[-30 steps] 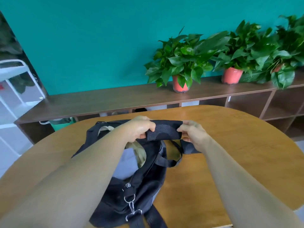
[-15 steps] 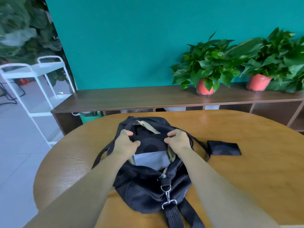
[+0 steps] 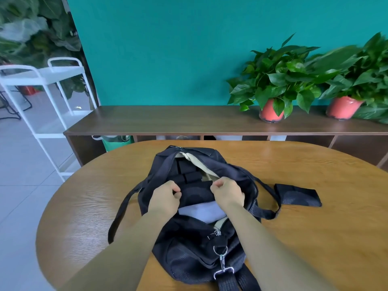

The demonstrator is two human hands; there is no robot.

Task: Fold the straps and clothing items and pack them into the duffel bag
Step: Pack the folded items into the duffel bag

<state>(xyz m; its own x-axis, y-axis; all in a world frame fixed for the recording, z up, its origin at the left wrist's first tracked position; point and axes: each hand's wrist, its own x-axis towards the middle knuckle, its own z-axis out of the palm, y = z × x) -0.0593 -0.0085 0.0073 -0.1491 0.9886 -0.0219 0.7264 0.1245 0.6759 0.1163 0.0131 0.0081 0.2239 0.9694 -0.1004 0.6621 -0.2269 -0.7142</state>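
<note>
The folded black patterned cloth has been lowered into the open black fabric duffel bag, where its ends are pinched in the curled fingers of the left hand and right hand. It is judged soft, light and limp, and best gripped at its folded edges. A second folded black piece lies at the bag's 3 o'clock on the round wooden table.

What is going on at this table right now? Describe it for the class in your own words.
A person is packing a black duffel bag that lies unzipped on a wooden table. The left hand and the right hand each grip one end of a folded black piece, holding it in the bag's open mouth just above a pale grey garment already inside. A second folded black piece lies on the table to the right of the bag, not yet packed.
</note>
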